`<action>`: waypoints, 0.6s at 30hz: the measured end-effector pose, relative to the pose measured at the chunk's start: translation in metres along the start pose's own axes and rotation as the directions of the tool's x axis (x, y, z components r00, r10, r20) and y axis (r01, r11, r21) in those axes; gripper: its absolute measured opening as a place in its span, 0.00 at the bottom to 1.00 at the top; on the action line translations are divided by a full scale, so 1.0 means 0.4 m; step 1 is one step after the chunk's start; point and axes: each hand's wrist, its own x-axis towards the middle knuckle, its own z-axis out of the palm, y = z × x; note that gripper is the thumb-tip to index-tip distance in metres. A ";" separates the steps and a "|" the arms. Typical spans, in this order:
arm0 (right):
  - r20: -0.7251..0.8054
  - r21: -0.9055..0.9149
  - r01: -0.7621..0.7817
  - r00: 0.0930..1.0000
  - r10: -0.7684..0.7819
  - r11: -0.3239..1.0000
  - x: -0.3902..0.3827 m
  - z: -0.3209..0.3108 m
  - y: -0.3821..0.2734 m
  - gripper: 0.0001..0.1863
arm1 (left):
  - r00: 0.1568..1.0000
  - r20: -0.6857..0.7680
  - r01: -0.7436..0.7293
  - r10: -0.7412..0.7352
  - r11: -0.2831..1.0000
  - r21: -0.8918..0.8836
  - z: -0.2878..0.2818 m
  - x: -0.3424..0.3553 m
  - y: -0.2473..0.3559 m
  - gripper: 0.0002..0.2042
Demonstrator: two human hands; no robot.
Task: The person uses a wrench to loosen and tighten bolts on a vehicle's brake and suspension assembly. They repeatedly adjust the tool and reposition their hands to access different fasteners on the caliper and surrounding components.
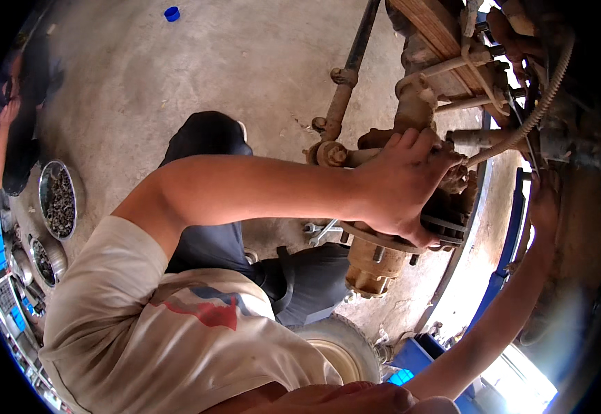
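Observation:
My left hand [400,190] is clamped over a rusty axle hub [373,265], thumb pressed down near its bolted flange and fingers curled over the far side. The fingers partly cover the joint under them. Farther right, my right hand [545,196] reaches in beside a dark, large machine part [579,228]. A thin metal rod [526,131] runs down toward its fingertips. Shadow blurs those fingers, so whether they grip the rod is unclear. Close to both hands, a ribbed hose [545,100] curves above the hub.
A rusty tie rod [342,96] and a wooden beam [435,31] extend from the axle. Wrenches [322,231] lie on the concrete floor beneath. A wheel [338,348] stands below. Metal bowls of small parts [59,200] sit left, near another person [11,124]. A blue cap [171,14] lies far off.

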 end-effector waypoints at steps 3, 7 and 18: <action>-0.062 -0.109 0.077 0.995 -0.084 0.991 -0.001 0.023 0.024 0.21 | 0.999 0.029 0.024 -0.023 0.999 -0.048 -0.001 -0.004 0.005 0.51; 0.138 0.087 -0.195 0.974 0.182 0.977 0.000 0.010 -0.022 0.24 | 1.000 0.018 0.022 -0.021 0.999 -0.029 -0.001 -0.003 -0.003 0.51; 0.002 0.282 -0.194 0.979 0.201 0.940 -0.157 -0.045 -0.216 0.23 | 0.999 0.027 0.036 -0.035 0.999 -0.027 0.009 -0.007 0.006 0.51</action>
